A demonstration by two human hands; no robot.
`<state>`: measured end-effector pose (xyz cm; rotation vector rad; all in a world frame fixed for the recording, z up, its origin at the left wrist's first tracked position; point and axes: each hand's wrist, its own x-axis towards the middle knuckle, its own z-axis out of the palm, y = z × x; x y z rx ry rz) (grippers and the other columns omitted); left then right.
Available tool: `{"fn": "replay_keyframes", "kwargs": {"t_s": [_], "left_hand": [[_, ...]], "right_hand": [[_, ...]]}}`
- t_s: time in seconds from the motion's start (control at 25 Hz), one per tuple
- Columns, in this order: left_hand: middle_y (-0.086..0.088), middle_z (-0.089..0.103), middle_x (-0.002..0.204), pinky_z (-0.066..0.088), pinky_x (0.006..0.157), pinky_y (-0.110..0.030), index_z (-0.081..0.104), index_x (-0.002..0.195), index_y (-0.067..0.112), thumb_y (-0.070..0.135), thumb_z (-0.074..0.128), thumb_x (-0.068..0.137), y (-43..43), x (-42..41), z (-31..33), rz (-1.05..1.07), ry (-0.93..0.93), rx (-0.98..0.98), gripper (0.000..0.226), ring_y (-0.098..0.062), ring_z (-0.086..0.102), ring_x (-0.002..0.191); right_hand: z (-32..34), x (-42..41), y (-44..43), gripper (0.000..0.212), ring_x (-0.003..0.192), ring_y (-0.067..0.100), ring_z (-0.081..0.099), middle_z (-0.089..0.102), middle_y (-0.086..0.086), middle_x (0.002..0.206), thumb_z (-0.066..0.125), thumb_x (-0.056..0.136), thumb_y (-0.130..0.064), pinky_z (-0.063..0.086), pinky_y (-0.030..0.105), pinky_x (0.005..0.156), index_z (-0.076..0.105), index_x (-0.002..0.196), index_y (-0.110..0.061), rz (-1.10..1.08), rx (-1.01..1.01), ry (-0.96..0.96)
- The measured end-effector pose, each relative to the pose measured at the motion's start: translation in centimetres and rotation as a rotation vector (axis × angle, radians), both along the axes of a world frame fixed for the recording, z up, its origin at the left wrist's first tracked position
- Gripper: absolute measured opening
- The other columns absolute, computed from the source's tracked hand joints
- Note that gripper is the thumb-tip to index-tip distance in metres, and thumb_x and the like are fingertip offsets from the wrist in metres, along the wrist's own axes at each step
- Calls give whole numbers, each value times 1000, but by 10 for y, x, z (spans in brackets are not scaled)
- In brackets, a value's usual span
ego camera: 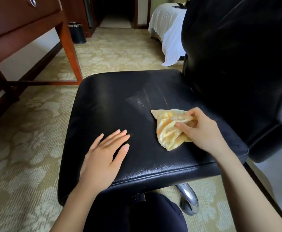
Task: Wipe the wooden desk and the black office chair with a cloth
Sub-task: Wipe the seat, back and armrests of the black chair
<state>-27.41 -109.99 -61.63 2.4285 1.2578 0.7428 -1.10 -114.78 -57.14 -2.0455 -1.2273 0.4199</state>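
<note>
The person's right hand (202, 129) gripped a crumpled yellow cloth (167, 131). Its fingers and thumb curled round the bunched right edge, holding the cloth down on the leather. The cloth lay on the right part of the seat of the black office chair (116, 104), with one pointed corner spread toward the far left. The left hand (103, 158) was open, palm down, with its fingers straight and close together. It rested flat on the near left part of the seat, well apart from the cloth. Both bare forearms reached in from the near edge, above a knee (136, 215) in dark trousers.

Just beyond the cloth, a pale smeared streak (136, 97) crossed the middle of the seat. The chair's backrest (237, 56) rose tall and glossy on the right. Under the near edge of the seat, one chrome base leg (188, 198) showed.

The chair stood on a cream carpet (19, 148) with a pale floral pattern. On the far left was the reddish-brown wooden counter (19, 30), with a metal drawer handle (32, 1) at its top edge. One of its legs stood near the seat's far left corner. Farther back, a black waste bin (77, 33) with a silver rim stood on the carpet. On the far right was a bed (168, 30), its white cover hanging to the floor, partly hidden behind the backrest.
</note>
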Motion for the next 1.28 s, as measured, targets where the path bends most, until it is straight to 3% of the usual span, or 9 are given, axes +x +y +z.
{"fn": "replay_keyframes", "kwargs": {"t_s": [0.16, 0.4, 0.52, 0.64, 0.72, 0.8, 0.92, 1.12, 1.28], "left_hand": [[28, 42, 139, 6, 116, -16, 51, 133, 36, 57, 25, 95, -2, 0, 0, -4, -3, -10, 51, 20, 20, 131], [32, 37, 136, 5, 115, -16, 51, 133, 35, 52, 26, 97, 0, -1, 1, -19, 4, -2, 47, 21, 18, 131], [33, 34, 137, 3, 115, -15, 49, 135, 36, 55, 20, 90, -1, 0, 4, -27, 17, -13, 56, 21, 18, 131], [34, 31, 136, 2, 114, -14, 48, 135, 36, 58, 17, 91, -1, -1, 4, -31, 23, -8, 58, 22, 15, 130], [34, 31, 136, 1, 114, -14, 48, 135, 36, 60, 17, 96, 0, -1, 3, -30, 24, -2, 56, 24, 13, 129], [34, 31, 136, 1, 114, -14, 48, 135, 36, 60, 17, 92, 1, -2, 1, -30, 21, 3, 59, 25, 13, 128], [33, 32, 135, 1, 114, -13, 49, 134, 35, 59, 14, 89, 0, -2, 0, -29, 7, 12, 62, 25, 13, 128], [32, 33, 136, 1, 114, -13, 50, 134, 34, 59, 16, 89, 0, 0, 1, -30, 4, 17, 62, 24, 14, 128], [29, 37, 138, 3, 114, -14, 51, 134, 33, 57, 18, 90, 0, 0, 2, -30, 15, 18, 60, 21, 18, 130]], "right_hand": [[12, -2, -5, 21, 82, 13, 59, 63, -10, 82, 74, 74, -18, 46, 21, 69, 60, 87, -28, -44, 186, 174], [69, 4, -23, 24, 83, 26, 60, 65, 2, 89, 65, 72, -10, 31, 23, 66, 65, 91, -25, -261, 341, -567], [65, -33, -9, 30, 90, 27, 58, 64, 3, 95, 61, 74, -7, 38, 26, 70, 65, 97, -26, -54, 41, -724], [44, -59, -17, 39, 97, 15, 55, 64, -9, 99, 64, 81, -31, 48, 24, 76, 55, 117, -42, 348, -243, -312], [47, -47, -33, 42, 100, 1, 56, 63, -16, 104, 64, 78, -42, 45, 17, 85, 54, 118, -50, 371, -50, -1], [48, -19, -45, 36, 110, -1, 54, 62, -17, 111, 61, 84, -24, 41, 22, 97, 60, 113, -45, 225, 210, -32], [45, 7, -52, 47, 122, 1, 46, 58, -18, 121, 64, 81, -1, 35, 27, 106, 62, 109, -39, 206, 155, -225], [17, 3, -44, 63, 137, -13, 13, 34, -30, 140, 79, 74, -17, 11, 7, 110, 52, 123, -45, 615, -108, -163], [-6, -10, -21, 44, 118, -9, 38, 51, -34, 116, 77, 74, -20, 27, 9, 99, 62, 110, -41, 524, 17, -187]]}}
